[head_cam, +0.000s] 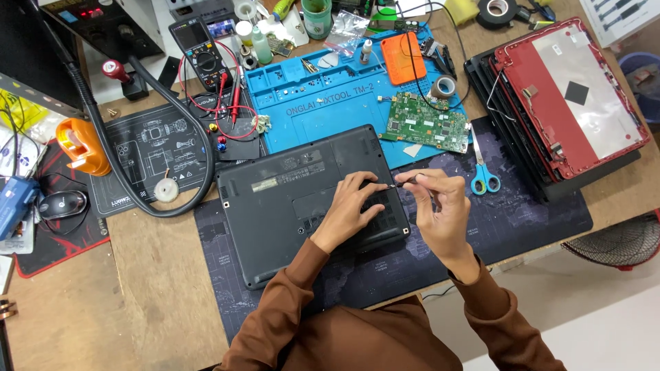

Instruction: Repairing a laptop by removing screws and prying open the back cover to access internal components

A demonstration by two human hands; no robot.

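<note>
the left hand (350, 206) lay spread, palm down, on the matte black underside of the laptop (289, 199), fingers loosely splayed toward its right edge and gripping nothing, while the right hand (440, 206) pinched a thin dark tool (405, 181) between thumb and fingertips, its tip at the left fingertips. the laptop sat tilted on a dark desk mat (536, 213), its top edge over the blue silicone work mat (323, 103), near a green circuit board (426, 124) and blue-handled scissors (483, 172), with open mat at right.

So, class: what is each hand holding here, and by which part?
The right hand pinches a thin dark tool near its back end. The left hand holds nothing; it rests flat on the black laptop, fingertips by the tool's tip.
</note>
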